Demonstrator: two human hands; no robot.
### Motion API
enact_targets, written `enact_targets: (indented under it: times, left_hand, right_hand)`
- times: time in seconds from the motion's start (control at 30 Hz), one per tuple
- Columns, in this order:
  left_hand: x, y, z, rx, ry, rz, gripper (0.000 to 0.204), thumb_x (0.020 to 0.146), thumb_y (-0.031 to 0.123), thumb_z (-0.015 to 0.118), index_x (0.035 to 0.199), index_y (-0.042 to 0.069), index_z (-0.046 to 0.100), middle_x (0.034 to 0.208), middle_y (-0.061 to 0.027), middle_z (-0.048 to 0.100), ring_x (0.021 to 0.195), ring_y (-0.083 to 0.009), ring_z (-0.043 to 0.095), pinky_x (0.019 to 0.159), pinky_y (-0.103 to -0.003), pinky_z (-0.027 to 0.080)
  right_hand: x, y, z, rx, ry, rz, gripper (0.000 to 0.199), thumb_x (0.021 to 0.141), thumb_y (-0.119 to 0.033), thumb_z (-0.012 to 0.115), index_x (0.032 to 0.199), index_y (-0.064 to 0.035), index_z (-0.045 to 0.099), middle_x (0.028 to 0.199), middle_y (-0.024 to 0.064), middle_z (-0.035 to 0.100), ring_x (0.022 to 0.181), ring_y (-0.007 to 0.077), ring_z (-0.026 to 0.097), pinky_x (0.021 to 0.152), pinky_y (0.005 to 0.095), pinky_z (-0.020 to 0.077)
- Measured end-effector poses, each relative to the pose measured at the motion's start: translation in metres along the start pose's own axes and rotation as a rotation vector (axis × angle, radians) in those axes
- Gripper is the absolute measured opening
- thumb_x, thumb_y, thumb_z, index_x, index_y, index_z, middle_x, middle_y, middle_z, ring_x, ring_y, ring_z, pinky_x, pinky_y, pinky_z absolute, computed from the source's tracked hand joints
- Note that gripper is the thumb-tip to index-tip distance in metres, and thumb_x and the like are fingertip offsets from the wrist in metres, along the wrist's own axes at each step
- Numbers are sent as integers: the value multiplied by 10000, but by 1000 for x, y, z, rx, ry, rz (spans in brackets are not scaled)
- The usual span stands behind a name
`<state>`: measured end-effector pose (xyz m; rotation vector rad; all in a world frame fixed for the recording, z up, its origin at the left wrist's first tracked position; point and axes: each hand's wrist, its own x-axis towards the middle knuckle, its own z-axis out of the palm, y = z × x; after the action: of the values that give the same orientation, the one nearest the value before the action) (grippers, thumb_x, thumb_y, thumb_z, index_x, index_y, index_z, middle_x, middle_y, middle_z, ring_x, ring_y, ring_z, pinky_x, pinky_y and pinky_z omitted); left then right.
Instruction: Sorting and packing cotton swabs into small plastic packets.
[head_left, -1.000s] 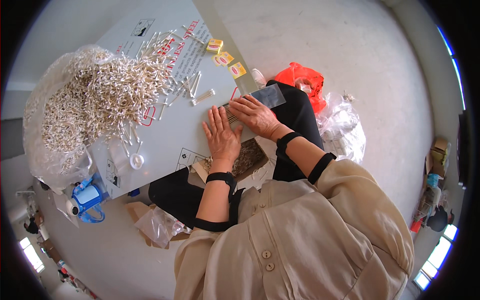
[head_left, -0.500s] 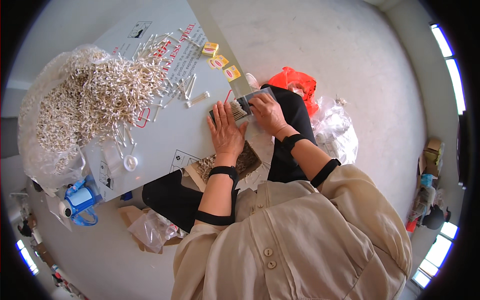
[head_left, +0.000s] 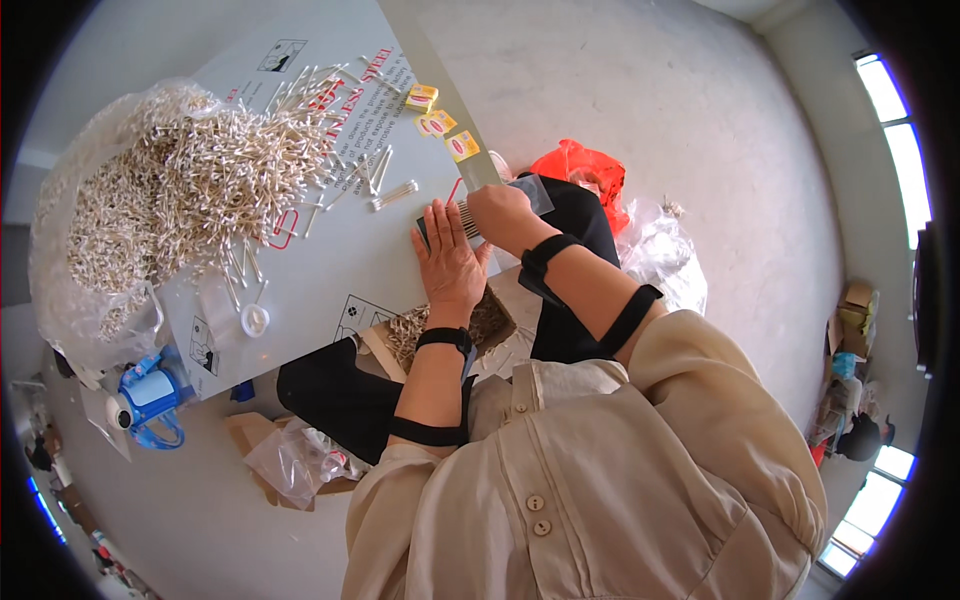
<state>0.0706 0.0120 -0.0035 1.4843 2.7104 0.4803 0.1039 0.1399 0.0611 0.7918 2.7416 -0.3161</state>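
My left hand (head_left: 453, 258) lies flat with its fingers stretched out over a dark flat card or tray (head_left: 422, 233) at the table's right edge. A row of cotton swabs (head_left: 467, 222) lies on it, between my two hands. My right hand (head_left: 503, 214) is curled closed over the right end of that row. A clear plastic bag (head_left: 538, 192) comes out from beside my right hand, which grips it; the fingertips are hidden under the hand. A small bundle of cotton swabs (head_left: 395, 196) lies on the table just beyond my left hand.
A big clear bag (head_left: 62, 215) spills a heap of cotton swabs (head_left: 200, 180) over the table's left. Small yellow boxes (head_left: 422, 97) line its right edge. A cardboard box (head_left: 510, 320) of swabs sits by my lap. Red (head_left: 585, 165) and white bags (head_left: 665, 255) lie to the right.
My right hand has slid left over the row of swabs and curled more tightly, covering part of the row. My left hand stays in place.
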Motion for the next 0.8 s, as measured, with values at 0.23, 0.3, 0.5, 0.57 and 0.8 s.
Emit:
enact_targets:
  times: [0.23, 0.3, 0.5, 0.57, 0.8]
  left_hand:
    - [0, 2, -3, 59, -68, -15, 825, 898, 474, 557, 1516, 53, 209, 1574, -164, 215, 1468, -310, 174, 1171, -525, 127]
    - [1, 3, -4, 63, -70, -11, 827, 898, 481, 553, 1516, 50, 210, 1574, -165, 217, 1468, -310, 176, 1170, -524, 128]
    - [-1, -1, 3, 22, -13, -13, 810, 918, 507, 509, 1510, 34, 220, 1572, -172, 222, 1465, -312, 181, 1167, -523, 132]
    - [0, 1, 3, 27, -11, -12, 802, 926, 511, 495, 1509, 31, 225, 1571, -173, 223, 1465, -313, 181, 1166, -524, 132]
    - [5, 12, 3, 34, 30, -37, 796, 931, 504, 495, 1483, -16, 252, 1553, -199, 248, 1456, -324, 199, 1159, -529, 131]
  right_hand:
    - [13, -11, 6, -45, -74, 48, 152, 817, -164, 630, 887, -93, 745, 915, 117, 723, 884, 296, 709, 698, 383, 573]
    - [14, -10, 8, -43, -72, 92, 154, 819, -167, 629, 891, -98, 746, 916, 112, 724, 887, 294, 709, 705, 378, 572]
    - [8, -2, -5, -29, -82, 144, 171, 798, -180, 638, 902, -99, 746, 908, 120, 723, 876, 292, 709, 706, 394, 569]
    - [7, 13, -1, 116, -45, 230, 201, 752, -197, 648, 875, -64, 736, 895, 147, 716, 854, 313, 704, 716, 403, 563]
    - [3, 38, 20, 376, 68, 250, 230, 695, -218, 645, 805, -31, 722, 842, 178, 705, 815, 337, 694, 722, 409, 556]
